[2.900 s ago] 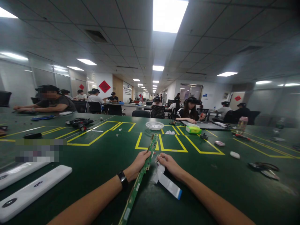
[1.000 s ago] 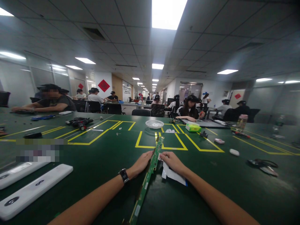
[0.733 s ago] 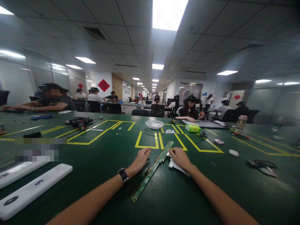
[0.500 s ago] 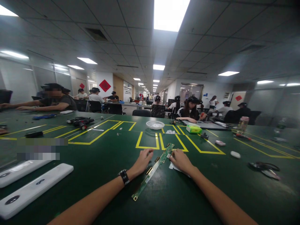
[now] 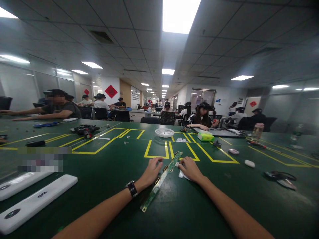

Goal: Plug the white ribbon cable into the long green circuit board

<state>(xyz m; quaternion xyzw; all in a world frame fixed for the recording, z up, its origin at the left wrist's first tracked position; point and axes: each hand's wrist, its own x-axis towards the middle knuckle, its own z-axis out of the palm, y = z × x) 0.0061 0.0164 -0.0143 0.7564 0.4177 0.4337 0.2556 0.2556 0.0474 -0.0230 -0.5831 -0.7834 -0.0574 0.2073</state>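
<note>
A long, narrow green circuit board with gold-coloured connectors lies aslant on the table between my hands. My left hand rests to the left of it, fingers loosely curved and apart, holding nothing; a dark watch is on that wrist. My right hand is at the board's far right edge, thumb and fingertips closed around a small white piece that touches the board. Whether this piece is fixed to the board I cannot tell. Beneath the right palm lies crumpled white paper, partly hidden.
A white round basket stands ahead, among yellow tape outlines. Two long white cases lie at left, a power drill beyond them. To the right are a green-yellow box, a white mouse-like object and a cable. Co-workers sit across the table.
The board's far end has shifted slightly left, together with the small white piece and my right fingertips. My left hand has hardly moved.
</note>
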